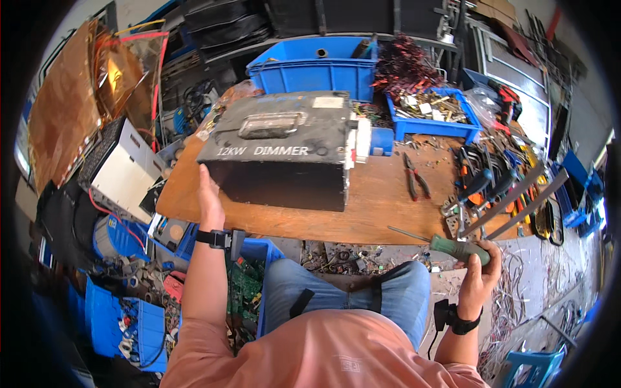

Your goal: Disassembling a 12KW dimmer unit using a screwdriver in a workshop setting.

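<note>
Right hand (480, 270), lower right, grips a screwdriver (454, 247), its tip pointing left; the box (278, 182) lies left-to-right on the surface (381, 194), upper centre, nearer the open left hand (211, 202) at its corner.

We list a cluttered workshop: one scuffed wooden surface (381, 187); hand tools (502, 185) heaped at its right; blue tray (435, 129) of metal pieces (435, 107); blue crate (274, 251) of green circuit boards (246, 286) below; wires (508, 284) strewn over the floor (542, 260).
</note>
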{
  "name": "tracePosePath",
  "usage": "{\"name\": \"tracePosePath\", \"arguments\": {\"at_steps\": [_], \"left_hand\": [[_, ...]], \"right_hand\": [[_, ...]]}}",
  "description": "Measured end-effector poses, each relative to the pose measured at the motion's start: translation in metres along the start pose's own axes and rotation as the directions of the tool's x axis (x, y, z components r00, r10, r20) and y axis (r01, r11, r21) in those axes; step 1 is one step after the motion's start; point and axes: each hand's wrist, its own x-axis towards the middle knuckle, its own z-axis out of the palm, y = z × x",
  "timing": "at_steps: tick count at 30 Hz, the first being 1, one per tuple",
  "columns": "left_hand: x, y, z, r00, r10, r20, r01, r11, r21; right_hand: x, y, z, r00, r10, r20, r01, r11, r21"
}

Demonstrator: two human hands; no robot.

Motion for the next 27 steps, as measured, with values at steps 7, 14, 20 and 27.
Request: {"name": "tracePosePath", "arguments": {"at_steps": [7,14,20,27], "left_hand": [[-0.011,0.000,0.020,0.989,0.027,-0.143,-0.030,0.999,-0.016],[-0.046,0.002,0.028,0.988,0.075,-0.134,-0.077,0.997,-0.011],[-0.049,-0.013,0.024,0.986,0.143,-0.082,-0.145,0.989,-0.022],[-0.045,-0.023,-0.015,0.970,0.168,-0.174,-0.164,0.986,0.037]], "right_hand": [[0.003,-0.002,0.012,0.995,0.083,0.062,-0.088,0.992,0.087],[0.005,0.006,0.019,0.989,0.091,0.115,-0.107,0.985,0.138],[0.004,-0.002,0.036,0.969,0.066,0.238,-0.092,0.991,0.098],[0.030,-0.063,0.082,0.917,-0.239,0.319,0.259,0.966,-0.020]]}}
